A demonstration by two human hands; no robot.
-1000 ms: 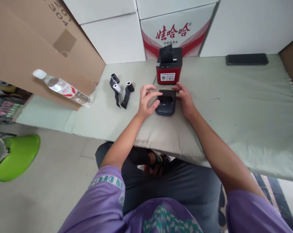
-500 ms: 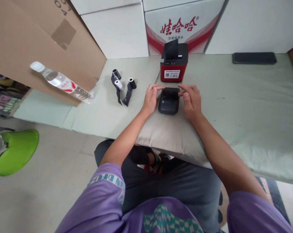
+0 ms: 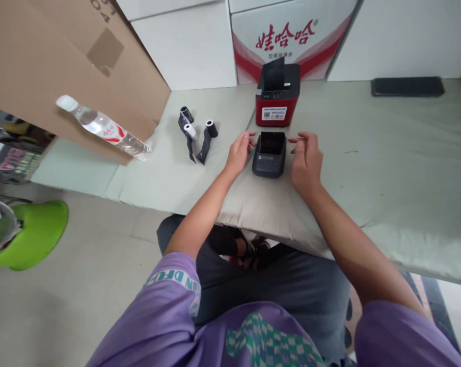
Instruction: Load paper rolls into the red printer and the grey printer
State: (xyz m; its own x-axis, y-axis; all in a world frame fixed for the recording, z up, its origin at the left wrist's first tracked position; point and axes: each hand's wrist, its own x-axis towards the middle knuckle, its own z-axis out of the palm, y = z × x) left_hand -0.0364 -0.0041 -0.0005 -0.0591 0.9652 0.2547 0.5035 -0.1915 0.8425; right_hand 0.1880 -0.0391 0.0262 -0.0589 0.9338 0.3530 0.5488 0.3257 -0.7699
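Small dark device (image 3: pixel 269 164), toward one o'clock, sits between left hand (image 3: pixel 238 154) at its nine and right hand (image 3: pixel 307 164) at its three, fingers loosely parted, contact unclear; even two-sided support would steady it.

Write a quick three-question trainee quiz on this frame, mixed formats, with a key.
1. Multiple choice: what stands directly behind the compact navy printer?
A) a clear plastic bottle
B) a red-and-black printer
C) a green chair

2. True or false: the compact navy printer sits between the left hand and the right hand.

3. Count: how many small rolls lie to the left of the hands?

Key: 1 B; 2 true; 3 three.
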